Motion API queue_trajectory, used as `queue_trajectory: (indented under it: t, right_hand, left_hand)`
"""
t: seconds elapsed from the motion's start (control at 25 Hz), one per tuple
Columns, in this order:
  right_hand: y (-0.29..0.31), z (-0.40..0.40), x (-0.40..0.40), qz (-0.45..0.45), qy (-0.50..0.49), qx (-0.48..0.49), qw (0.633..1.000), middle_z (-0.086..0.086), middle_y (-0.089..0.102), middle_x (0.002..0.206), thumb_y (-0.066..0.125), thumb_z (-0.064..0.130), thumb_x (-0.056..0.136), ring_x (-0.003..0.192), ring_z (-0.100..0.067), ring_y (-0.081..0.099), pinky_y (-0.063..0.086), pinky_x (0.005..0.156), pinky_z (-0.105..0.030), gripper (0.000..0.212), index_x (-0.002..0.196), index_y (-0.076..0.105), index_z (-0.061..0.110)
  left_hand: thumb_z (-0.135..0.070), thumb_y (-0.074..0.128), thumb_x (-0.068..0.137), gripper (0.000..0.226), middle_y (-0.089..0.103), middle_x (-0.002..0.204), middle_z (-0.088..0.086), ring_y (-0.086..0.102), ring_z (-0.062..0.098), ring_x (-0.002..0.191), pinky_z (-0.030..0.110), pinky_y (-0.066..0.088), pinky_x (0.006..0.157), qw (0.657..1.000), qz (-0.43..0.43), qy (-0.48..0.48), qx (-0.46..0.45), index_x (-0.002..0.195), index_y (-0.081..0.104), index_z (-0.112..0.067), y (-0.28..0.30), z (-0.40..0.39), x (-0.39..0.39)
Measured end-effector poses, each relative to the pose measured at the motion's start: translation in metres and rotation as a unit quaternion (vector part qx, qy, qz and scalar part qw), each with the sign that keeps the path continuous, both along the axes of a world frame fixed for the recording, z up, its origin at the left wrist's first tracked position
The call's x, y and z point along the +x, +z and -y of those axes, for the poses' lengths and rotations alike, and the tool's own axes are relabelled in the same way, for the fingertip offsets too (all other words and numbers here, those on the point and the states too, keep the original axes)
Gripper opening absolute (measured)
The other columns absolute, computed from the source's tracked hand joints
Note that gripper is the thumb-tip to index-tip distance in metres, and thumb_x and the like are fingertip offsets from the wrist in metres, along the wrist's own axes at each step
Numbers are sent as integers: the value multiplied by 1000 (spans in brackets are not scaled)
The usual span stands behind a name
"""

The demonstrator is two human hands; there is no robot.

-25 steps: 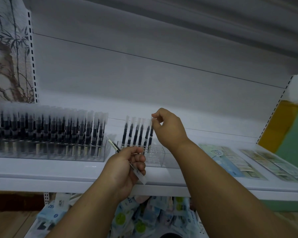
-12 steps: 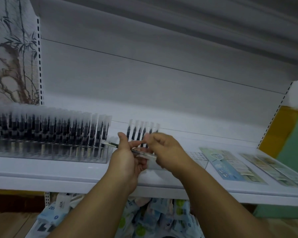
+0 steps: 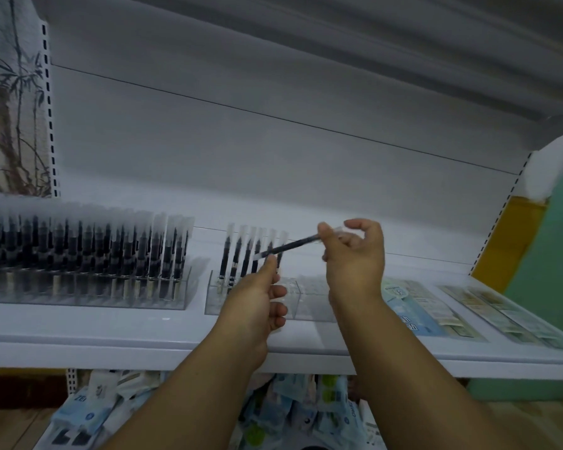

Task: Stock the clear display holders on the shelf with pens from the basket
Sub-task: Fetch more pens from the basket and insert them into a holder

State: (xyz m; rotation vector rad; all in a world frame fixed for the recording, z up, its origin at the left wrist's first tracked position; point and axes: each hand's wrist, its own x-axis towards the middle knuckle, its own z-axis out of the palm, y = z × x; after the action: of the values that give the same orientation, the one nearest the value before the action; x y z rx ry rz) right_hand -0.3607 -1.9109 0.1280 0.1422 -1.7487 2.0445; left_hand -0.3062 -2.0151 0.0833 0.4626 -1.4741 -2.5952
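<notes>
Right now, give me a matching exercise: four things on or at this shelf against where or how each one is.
Things:
1. left holder
2. middle holder
3. loose pen
4. paper packs

States:
A. held between both hands
B. lying flat, right side of the shelf
C. packed full of pens
D. only one row of pens, mostly empty

Pairs: 1-C, 2-D, 3-A, 4-B

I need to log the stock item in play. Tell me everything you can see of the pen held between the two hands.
The pen is slim, with a dark barrel and a clear or frosted cap end. It lies nearly level in the air, tilted up to the right, in front of the half-filled clear holder. The right hand pinches its upper end; the left hand meets its lower end. Print or brand cannot be made out.
</notes>
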Motion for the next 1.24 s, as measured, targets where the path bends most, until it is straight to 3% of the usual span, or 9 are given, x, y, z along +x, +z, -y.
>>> queue_trajectory:
  t: [0.16, 0.28, 0.36, 0.44, 0.52, 0.6, 0.8, 0.92, 1.24]
  right_hand:
    - [4, -9, -13, -79, -69, 174, 979, 7, 65, 79, 75, 26, 85, 67, -5, 59, 44, 58, -11, 24, 95, 53, 28]
    - [0, -7, -17, -125, -69, 247, 959, 10, 63, 84, 71, 27, 88, 72, -3, 59, 42, 60, -10, 19, 97, 55, 28]
    - [0, -7, -20, -142, -78, 250, 955, 11, 62, 84, 71, 27, 89, 73, -4, 58, 45, 63, -16, 18, 98, 56, 27]
    - [2, -10, -22, -152, -94, 257, 950, 13, 61, 84, 70, 28, 89, 73, -5, 59, 48, 65, -21, 17, 99, 56, 28]
    - [3, -13, -24, -163, -106, 273, 942, 15, 60, 84, 69, 28, 90, 74, -7, 59, 51, 68, -24, 16, 100, 56, 29]
    - [2, -14, -26, -174, -98, 287, 937, 15, 58, 83, 68, 26, 91, 73, -8, 58, 51, 68, -26, 14, 101, 57, 27]
    - [-8, -3, -33, -181, -70, 295, 935, 12, 58, 84, 66, 23, 92, 69, -11, 55, 51, 68, -30, 11, 100, 58, 23]
    - [-7, 4, -36, -187, -63, 305, 932, 9, 59, 86, 65, 23, 93, 70, -12, 54, 52, 70, -31, 9, 98, 58, 22]
    - [-15, 8, -44, -162, -29, 409, 898, 3, 65, 96, 58, 21, 97, 82, -11, 57, 43, 72, -24, 10, 102, 62, 14]
  left_hand:
    - [-15, 50, 97, 14, 58, 79, 8, 48, 18, 59, 32, 41, 57, 998, 16, 62, -20, 90, 61, -11, -1, 8, 1]
    - [-15, 49, 96, 16, 64, 97, 8, 58, 20, 72, 29, 46, 69, 965, 19, 65, -254, 108, 59, -18, -8, 10, 0]
    - [-25, 47, 98, 42, 61, 123, 5, 60, 21, 102, 29, 46, 84, 857, 28, 35, -513, 139, 47, -18, -22, 11, -2]
    - [-28, 44, 98, 47, 53, 136, 5, 53, 22, 118, 29, 43, 94, 729, 39, 42, -682, 143, 42, -15, -30, 15, -4]
    - [-27, 46, 93, 38, 54, 125, 5, 51, 23, 112, 33, 41, 92, 606, 14, 92, -790, 128, 54, -15, -37, 17, -6]
    - [-21, 62, 76, 27, 57, 107, 8, 52, 27, 102, 39, 41, 88, 538, -43, 154, -827, 100, 67, -10, -45, 20, -11]
    - [-4, 71, 57, 32, 63, 91, 10, 61, 31, 87, 42, 52, 84, 566, -120, 149, -802, 89, 67, -6, -60, 30, -23]
    - [-4, 76, 48, 43, 64, 89, 9, 63, 29, 83, 40, 53, 81, 551, -141, 150, -809, 90, 68, -7, -65, 31, -23]
    - [-8, 78, 51, 40, 64, 87, 9, 62, 29, 80, 41, 53, 78, 556, -128, 143, -808, 89, 68, -7, -62, 34, -21]
